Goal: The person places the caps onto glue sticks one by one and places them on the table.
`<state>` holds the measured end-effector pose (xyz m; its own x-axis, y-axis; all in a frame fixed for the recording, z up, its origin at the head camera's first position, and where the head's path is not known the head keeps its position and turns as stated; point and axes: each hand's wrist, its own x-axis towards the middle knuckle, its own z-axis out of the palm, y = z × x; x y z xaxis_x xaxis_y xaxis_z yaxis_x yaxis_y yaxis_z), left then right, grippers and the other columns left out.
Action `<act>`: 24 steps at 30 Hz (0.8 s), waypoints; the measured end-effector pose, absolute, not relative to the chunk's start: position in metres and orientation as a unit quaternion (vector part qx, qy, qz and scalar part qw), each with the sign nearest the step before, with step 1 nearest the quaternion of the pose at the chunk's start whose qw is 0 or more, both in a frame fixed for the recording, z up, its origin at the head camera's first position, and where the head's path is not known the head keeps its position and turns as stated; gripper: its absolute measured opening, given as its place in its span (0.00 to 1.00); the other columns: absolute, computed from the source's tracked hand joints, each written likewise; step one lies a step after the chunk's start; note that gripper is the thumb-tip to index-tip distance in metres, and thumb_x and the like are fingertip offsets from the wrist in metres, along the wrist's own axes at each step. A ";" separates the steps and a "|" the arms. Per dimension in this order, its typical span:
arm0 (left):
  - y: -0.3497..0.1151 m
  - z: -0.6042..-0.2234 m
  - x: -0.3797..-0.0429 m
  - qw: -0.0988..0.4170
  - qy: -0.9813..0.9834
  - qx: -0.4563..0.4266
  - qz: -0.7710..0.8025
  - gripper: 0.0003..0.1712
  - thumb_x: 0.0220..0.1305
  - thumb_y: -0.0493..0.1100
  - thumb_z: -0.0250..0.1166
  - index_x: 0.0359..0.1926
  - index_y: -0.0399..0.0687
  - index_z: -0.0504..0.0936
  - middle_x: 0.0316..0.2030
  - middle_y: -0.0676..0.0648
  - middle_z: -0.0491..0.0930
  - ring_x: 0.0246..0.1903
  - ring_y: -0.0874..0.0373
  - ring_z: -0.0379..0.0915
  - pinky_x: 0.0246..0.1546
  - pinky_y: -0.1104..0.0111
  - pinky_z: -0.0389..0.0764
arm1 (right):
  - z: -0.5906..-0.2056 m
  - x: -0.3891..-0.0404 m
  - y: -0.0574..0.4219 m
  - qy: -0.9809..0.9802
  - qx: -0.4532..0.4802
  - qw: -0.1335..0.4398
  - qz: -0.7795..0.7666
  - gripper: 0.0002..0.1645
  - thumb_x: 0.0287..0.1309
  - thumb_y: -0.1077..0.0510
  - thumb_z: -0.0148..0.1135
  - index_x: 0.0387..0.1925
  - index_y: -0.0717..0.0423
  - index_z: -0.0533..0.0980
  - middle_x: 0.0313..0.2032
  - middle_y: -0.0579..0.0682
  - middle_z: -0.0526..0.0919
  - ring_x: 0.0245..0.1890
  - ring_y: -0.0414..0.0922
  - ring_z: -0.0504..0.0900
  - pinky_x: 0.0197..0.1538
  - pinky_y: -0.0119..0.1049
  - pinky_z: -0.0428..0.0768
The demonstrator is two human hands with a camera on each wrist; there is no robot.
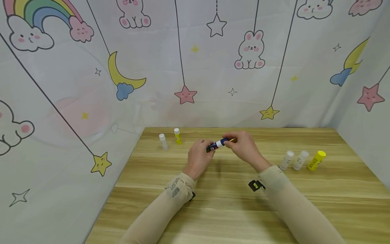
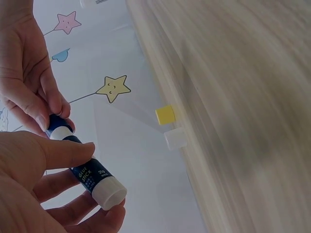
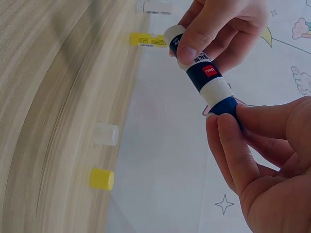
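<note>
Over the table, both hands are on one dark blue and white glue stick (image 1: pixel 218 144), which lies tilted between them. My left hand (image 1: pixel 199 157) grips its dark labelled body, with the thumb across it in the left wrist view and the white base (image 2: pixel 110 193) showing past the fingers. At the other end, my right hand (image 1: pixel 243 145) pinches the blue cap (image 3: pixel 225 108) between thumb and fingertips. A white band shows between cap and label. Behind the hands, a yellow cap (image 3: pixel 101 179) and a translucent white cap (image 3: pixel 107 134) stand on the table.
On the wood-grain table (image 1: pixel 219 213), a white glue stick (image 1: pixel 163 141) and a yellow one (image 1: pixel 177 136) stand at the back left. Two white sticks (image 1: pixel 287 160) and a yellow one (image 1: pixel 317 160) stand at the right. A printed curtain (image 1: pixel 207 71) hangs behind.
</note>
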<state>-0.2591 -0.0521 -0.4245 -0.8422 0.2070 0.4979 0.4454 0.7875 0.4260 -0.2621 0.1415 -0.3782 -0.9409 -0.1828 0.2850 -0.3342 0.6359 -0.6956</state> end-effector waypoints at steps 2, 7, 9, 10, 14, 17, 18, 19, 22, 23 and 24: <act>-0.052 -0.425 -0.259 0.218 -0.920 -0.177 -0.273 0.14 0.59 0.42 0.76 0.46 0.49 0.88 0.36 0.50 0.80 0.32 0.57 0.76 0.33 0.63 0.80 | -0.378 -0.262 0.141 -0.900 0.143 0.094 0.401 0.14 0.63 0.59 0.70 0.50 0.52 0.86 0.41 0.47 0.88 0.35 0.46 0.86 0.31 0.39 0.81; -0.052 -0.426 -0.260 0.225 -0.920 -0.179 -0.268 0.14 0.59 0.42 0.76 0.46 0.49 0.88 0.35 0.50 0.80 0.31 0.57 0.76 0.32 0.64 0.79 | -0.378 -0.263 0.141 -0.901 0.142 0.094 0.400 0.13 0.62 0.58 0.70 0.49 0.52 0.86 0.41 0.47 0.88 0.35 0.45 0.85 0.31 0.39 0.81; -0.052 -0.426 -0.260 0.224 -0.920 -0.178 -0.268 0.14 0.59 0.42 0.76 0.46 0.49 0.88 0.35 0.50 0.80 0.31 0.57 0.76 0.31 0.64 0.79 | -0.378 -0.263 0.141 -0.901 0.143 0.094 0.400 0.13 0.62 0.58 0.70 0.49 0.52 0.86 0.41 0.47 0.88 0.35 0.46 0.85 0.31 0.39 0.81; -0.052 -0.426 -0.259 0.223 -0.921 -0.177 -0.268 0.14 0.59 0.42 0.76 0.46 0.49 0.88 0.35 0.50 0.80 0.31 0.57 0.76 0.32 0.64 0.79 | -0.379 -0.263 0.141 -0.901 0.143 0.094 0.399 0.13 0.62 0.58 0.70 0.49 0.52 0.86 0.41 0.47 0.88 0.35 0.45 0.85 0.31 0.39 0.81; -0.051 -0.426 -0.259 0.219 -0.922 -0.175 -0.267 0.14 0.59 0.42 0.75 0.47 0.50 0.88 0.36 0.50 0.80 0.31 0.57 0.76 0.32 0.63 0.79 | -0.380 -0.263 0.141 -0.901 0.146 0.095 0.398 0.13 0.62 0.58 0.70 0.49 0.52 0.86 0.41 0.47 0.88 0.35 0.45 0.85 0.31 0.39 0.80; -0.051 -0.425 -0.258 0.225 -0.921 -0.176 -0.264 0.14 0.59 0.43 0.75 0.47 0.50 0.88 0.35 0.50 0.81 0.31 0.57 0.77 0.32 0.63 0.80 | -0.380 -0.263 0.141 -0.899 0.148 0.090 0.403 0.13 0.63 0.58 0.70 0.49 0.51 0.86 0.41 0.46 0.88 0.35 0.43 0.85 0.31 0.39 0.81; -0.051 -0.424 -0.258 0.227 -0.921 -0.177 -0.263 0.14 0.59 0.43 0.75 0.47 0.50 0.88 0.35 0.50 0.81 0.31 0.57 0.77 0.32 0.63 0.80 | -0.381 -0.263 0.141 -0.898 0.148 0.089 0.404 0.13 0.63 0.58 0.70 0.49 0.51 0.86 0.41 0.46 0.88 0.35 0.43 0.85 0.31 0.39 0.81; -0.051 -0.424 -0.257 0.229 -0.920 -0.178 -0.263 0.14 0.59 0.43 0.75 0.47 0.50 0.88 0.35 0.50 0.81 0.31 0.57 0.77 0.32 0.63 0.80 | -0.381 -0.263 0.142 -0.897 0.149 0.087 0.406 0.13 0.63 0.58 0.70 0.49 0.51 0.86 0.41 0.46 0.88 0.35 0.43 0.86 0.31 0.39 0.81; -0.051 -0.423 -0.257 0.230 -0.919 -0.180 -0.264 0.14 0.59 0.43 0.75 0.47 0.50 0.88 0.35 0.50 0.80 0.32 0.56 0.77 0.31 0.63 0.80 | -0.382 -0.263 0.142 -0.896 0.151 0.086 0.409 0.13 0.63 0.58 0.70 0.49 0.51 0.86 0.42 0.47 0.88 0.35 0.43 0.86 0.31 0.39 0.81; -0.051 -0.423 -0.256 0.229 -0.919 -0.180 -0.265 0.14 0.59 0.43 0.75 0.47 0.50 0.88 0.35 0.50 0.80 0.32 0.56 0.77 0.31 0.63 0.80 | -0.382 -0.263 0.142 -0.895 0.151 0.086 0.410 0.13 0.63 0.58 0.70 0.49 0.51 0.86 0.42 0.47 0.88 0.35 0.43 0.86 0.31 0.39 0.81; -0.051 -0.423 -0.256 0.227 -0.919 -0.180 -0.267 0.14 0.59 0.43 0.75 0.47 0.50 0.88 0.35 0.50 0.80 0.32 0.56 0.77 0.32 0.63 0.80 | -0.382 -0.262 0.141 -0.895 0.151 0.085 0.411 0.13 0.63 0.58 0.70 0.49 0.51 0.86 0.42 0.46 0.88 0.35 0.43 0.86 0.31 0.39 0.81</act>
